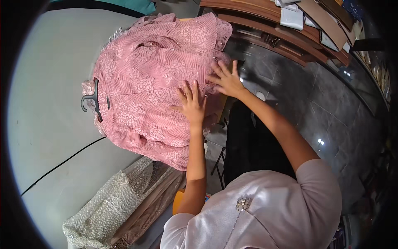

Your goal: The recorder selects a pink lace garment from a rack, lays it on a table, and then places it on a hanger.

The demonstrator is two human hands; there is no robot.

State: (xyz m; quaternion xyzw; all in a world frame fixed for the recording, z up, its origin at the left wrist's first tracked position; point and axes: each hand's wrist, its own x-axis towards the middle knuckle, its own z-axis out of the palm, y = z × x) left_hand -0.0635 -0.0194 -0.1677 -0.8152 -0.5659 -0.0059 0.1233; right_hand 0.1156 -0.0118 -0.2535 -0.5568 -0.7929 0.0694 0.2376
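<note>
A pink lace blouse (153,79) with a raised floral pattern and small beads lies spread out in front of me, its collar toward the left. From its neck sticks out a black hanger (96,99), hook pointing left. My left hand (192,106) rests flat on the lower part of the blouse, fingers spread. Farther right, my right hand (228,81) lies at the hem with its fingers apart, slightly blurred at the tips. Neither hand grips anything.
A silvery sequined garment (105,207) and a brownish-pink cloth (149,199) lie at the lower left. Black cord (62,166) runs along the pale wall (54,83). Wooden furniture (265,25) carrying papers and boards stands at the upper right, above a grey tiled floor (323,95).
</note>
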